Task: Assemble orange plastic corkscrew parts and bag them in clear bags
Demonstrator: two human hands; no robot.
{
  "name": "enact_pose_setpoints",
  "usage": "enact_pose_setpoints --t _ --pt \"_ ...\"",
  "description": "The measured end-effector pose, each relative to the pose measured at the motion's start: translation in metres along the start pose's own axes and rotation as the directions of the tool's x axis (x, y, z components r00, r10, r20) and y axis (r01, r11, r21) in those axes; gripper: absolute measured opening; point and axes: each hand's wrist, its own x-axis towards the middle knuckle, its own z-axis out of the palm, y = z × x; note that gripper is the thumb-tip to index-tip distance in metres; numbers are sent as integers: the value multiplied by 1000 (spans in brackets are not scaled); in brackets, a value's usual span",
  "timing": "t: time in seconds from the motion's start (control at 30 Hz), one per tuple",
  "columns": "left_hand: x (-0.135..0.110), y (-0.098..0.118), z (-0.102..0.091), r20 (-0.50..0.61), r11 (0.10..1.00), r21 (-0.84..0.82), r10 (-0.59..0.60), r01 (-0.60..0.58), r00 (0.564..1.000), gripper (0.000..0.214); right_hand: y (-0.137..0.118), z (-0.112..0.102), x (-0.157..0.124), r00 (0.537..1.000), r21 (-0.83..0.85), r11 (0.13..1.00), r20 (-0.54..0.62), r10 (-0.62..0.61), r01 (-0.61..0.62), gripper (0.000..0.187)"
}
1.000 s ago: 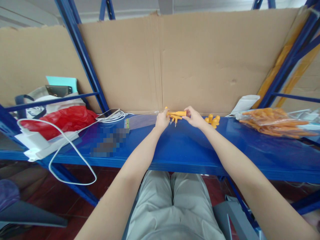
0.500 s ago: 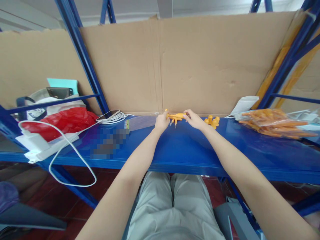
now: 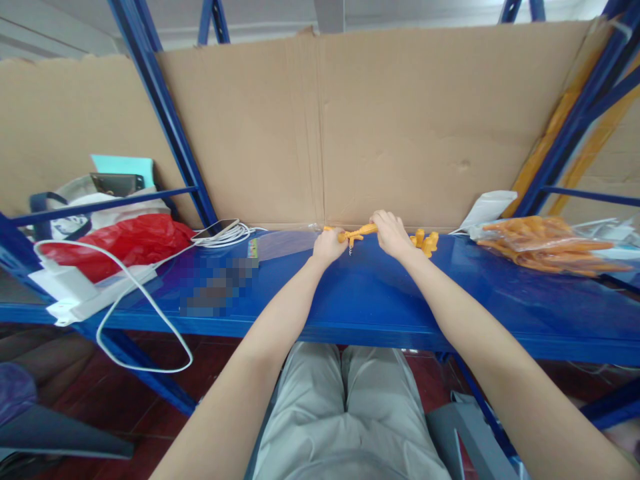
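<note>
Both hands are at the back of the blue shelf, in front of the cardboard. My left hand (image 3: 330, 245) is closed around the left part of a yellow-orange plastic piece (image 3: 356, 236). A small metal spiral (image 3: 351, 252) hangs below that piece. My right hand (image 3: 393, 232) has its fingers closed on the slim right end of the yellow plastic, tilted up towards the right. Whether this is one part or two joined parts I cannot tell. Just right of my right hand, a cluster of yellow plastic parts (image 3: 425, 242) stands on the shelf.
A clear plastic bag (image 3: 285, 244) lies left of my left hand. Farther left are a coiled white cable (image 3: 233, 235), a red plastic bag (image 3: 143, 243) and a white power strip (image 3: 107, 290). Bagged orange parts (image 3: 545, 247) lie at right. Cardboard (image 3: 400, 127) walls the back.
My right hand has turned and closed more fully around the right end of the yellow plastic, which now tilts upward. My left hand has shifted slightly right, and only one metal spiral shows now.
</note>
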Motion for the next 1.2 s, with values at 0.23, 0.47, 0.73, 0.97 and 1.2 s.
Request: enact_pose_setpoints --t 0.23,0.47,0.73,0.97,1.2 --pt "-2 7 2 57 999 -11 33 -32 998 34 -4 -3 0 998 -104 993 -17 52 -54 42" --pt "-5 2 -4 35 999 43 25 -26 999 35 1 -4 -4 997 -78 997 79 -21 27 32" --pt "-5 0 -5 41 997 76 21 -24 999 34 7 8 -3 985 -29 993 128 -111 116 30" --pt "-6 2 -2 63 998 43 32 -35 997 32 -1 2 -3 969 -131 987 240 -63 97 20" --pt "-5 5 -1 74 999 25 32 -34 997 34 -5 -3 -4 990 -185 982 138 -14 40 27"
